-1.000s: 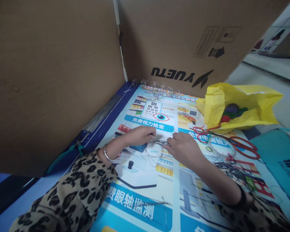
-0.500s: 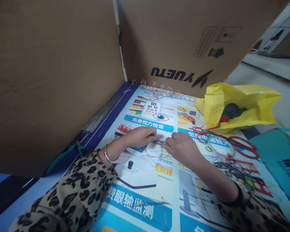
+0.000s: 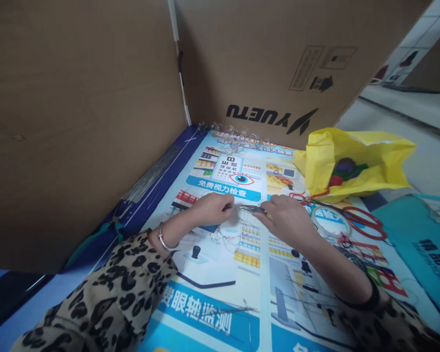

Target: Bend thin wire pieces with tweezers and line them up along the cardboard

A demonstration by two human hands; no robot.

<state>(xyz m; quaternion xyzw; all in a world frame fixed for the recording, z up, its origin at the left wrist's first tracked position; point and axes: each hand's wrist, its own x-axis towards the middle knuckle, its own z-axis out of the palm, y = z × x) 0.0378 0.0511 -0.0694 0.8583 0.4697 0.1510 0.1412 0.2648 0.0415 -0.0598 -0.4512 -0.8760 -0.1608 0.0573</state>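
My left hand (image 3: pixel 214 208) is closed in a pinch above the printed poster sheet, its fingertips turned toward the right hand. Thin wire (image 3: pixel 225 239) hangs in loose loops just below it and seems to run up into the pinch. Wrapped around the handles of small metal pliers (image 3: pixel 250 209), my right hand (image 3: pixel 288 217) is closed, and most of the handles are hidden in the palm. The slim jaws point left, close to the left fingertips. Whether the jaws grip the wire is too small to tell.
Cardboard walls (image 3: pixel 278 58) stand behind and left. To the right are a yellow bag (image 3: pixel 370 146), red-handled scissors (image 3: pixel 366 222), a clear ring-shaped roll (image 3: pixel 330 222) and a teal packet (image 3: pixel 414 239). Straight wires (image 3: pixel 152 173) and teal-handled pliers (image 3: pixel 99 239) lie left; wire pieces (image 3: pixel 238 139) lie behind.
My right hand has drawn a little to the right, widening the gap between the hands and showing more of the pliers' jaws. My left hand stays almost in place. The view has shifted slightly.
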